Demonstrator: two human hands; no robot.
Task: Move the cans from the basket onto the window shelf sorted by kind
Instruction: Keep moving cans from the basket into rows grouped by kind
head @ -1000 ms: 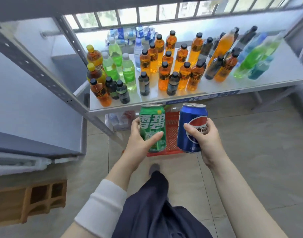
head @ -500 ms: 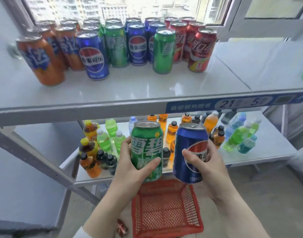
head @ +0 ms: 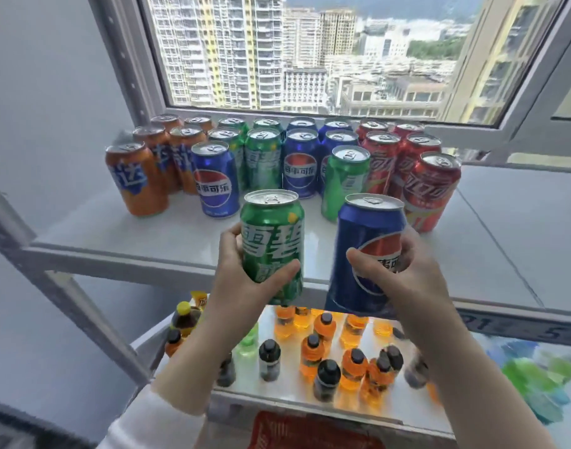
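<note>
My left hand (head: 245, 280) grips an upright green can (head: 272, 241). My right hand (head: 404, 273) grips an upright blue can (head: 366, 251). Both cans hover over the front edge of the white window shelf (head: 187, 234). Behind them stand rows of cans: orange cans (head: 138, 176) at the left, then a lone blue can (head: 216, 179), green cans (head: 263, 157), blue cans (head: 302, 160), another green can (head: 344, 179) and red cans (head: 430, 189) at the right. A corner of the red basket (head: 297, 432) shows at the bottom edge.
A lower shelf (head: 277, 393) under the window shelf carries several small orange, black and green bottles (head: 313, 351). A grey slanted shelf frame (head: 83, 306) runs along the left. The window (head: 310, 53) rises behind the cans. The shelf's right part (head: 504, 228) is bare.
My view has risen from the floor and lower shelf to the window shelf. Both hands have lifted their cans from above the basket up to the window shelf's front edge.
</note>
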